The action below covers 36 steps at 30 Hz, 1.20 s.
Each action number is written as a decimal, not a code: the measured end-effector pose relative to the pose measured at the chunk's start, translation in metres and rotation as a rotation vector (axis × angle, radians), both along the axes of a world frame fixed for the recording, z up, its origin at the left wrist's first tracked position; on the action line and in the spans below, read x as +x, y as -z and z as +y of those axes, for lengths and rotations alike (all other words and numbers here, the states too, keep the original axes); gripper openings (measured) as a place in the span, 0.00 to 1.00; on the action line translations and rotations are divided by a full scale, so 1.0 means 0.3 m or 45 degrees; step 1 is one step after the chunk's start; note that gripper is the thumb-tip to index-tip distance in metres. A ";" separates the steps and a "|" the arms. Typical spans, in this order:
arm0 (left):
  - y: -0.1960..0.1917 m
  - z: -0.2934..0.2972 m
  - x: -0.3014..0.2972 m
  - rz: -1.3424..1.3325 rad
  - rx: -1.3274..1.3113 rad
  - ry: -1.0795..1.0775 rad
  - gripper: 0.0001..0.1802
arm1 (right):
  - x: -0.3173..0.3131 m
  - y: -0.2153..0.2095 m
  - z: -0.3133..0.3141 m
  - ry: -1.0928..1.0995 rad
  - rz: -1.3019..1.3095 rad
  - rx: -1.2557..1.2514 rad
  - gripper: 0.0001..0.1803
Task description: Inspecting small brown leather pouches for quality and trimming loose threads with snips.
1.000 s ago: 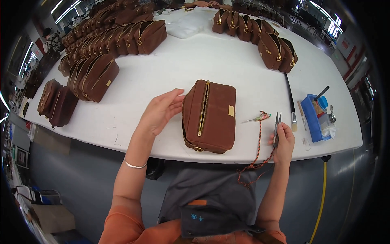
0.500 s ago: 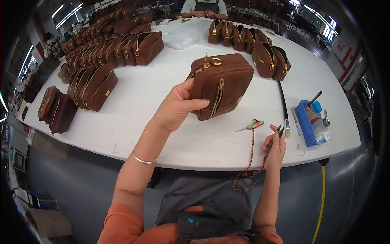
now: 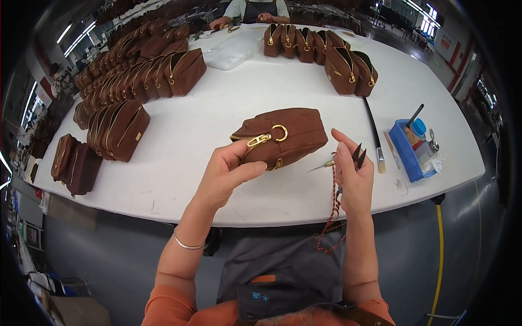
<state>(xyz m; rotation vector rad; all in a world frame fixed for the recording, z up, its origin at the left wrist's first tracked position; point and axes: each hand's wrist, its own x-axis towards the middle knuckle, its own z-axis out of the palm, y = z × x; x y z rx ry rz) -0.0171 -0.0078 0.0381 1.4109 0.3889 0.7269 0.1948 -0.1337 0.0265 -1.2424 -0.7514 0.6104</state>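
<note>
A brown leather zip pouch (image 3: pixel 299 133) is held above the white table by my left hand (image 3: pixel 223 171), thumb outside and fingers at the zipped opening. Its gold zipper pull and D-ring face me, and the zip is partly undone. My right hand (image 3: pixel 354 187) is closed around small black-bladed thread snips (image 3: pixel 359 156), the points sticking up past the fingers. The hand is just right of the pouch, not touching it. An awl (image 3: pixel 328 163) lies on the table behind that hand, partly hidden. A red-and-black cord (image 3: pixel 328 224) hangs over the table edge by my right wrist.
Rows of brown pouches (image 3: pixel 185 73) fill the back left; more pouches (image 3: pixel 341 70) stand at the back right. A long-handled brush (image 3: pixel 380 160) lies beside a blue tray (image 3: pixel 399 144) of bottles and tools. Clear plastic (image 3: pixel 228 54) lies far off, near a co-worker's hands (image 3: pixel 220 23).
The pouch has come down and turned so its zipper pull and ring face me. My right hand with the snips has risen and moved left towards it.
</note>
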 end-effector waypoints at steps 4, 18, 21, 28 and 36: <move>0.021 -0.035 -0.005 -0.036 -0.012 -0.043 0.20 | -0.045 -0.004 0.019 -0.111 -0.034 -0.009 0.24; 0.053 -0.105 0.003 -0.131 -0.001 0.024 0.21 | -0.081 0.050 -0.031 -0.035 -0.002 -0.006 0.24; 0.069 -0.119 0.009 -0.112 0.024 0.020 0.20 | -0.078 0.049 -0.038 -0.052 0.039 0.008 0.24; 0.073 -0.149 0.012 0.014 0.076 -0.032 0.15 | -0.069 0.058 -0.057 -0.064 0.149 0.012 0.23; 0.114 -0.178 0.041 -0.155 0.013 -0.219 0.21 | -0.063 0.074 -0.058 -0.056 0.126 0.038 0.23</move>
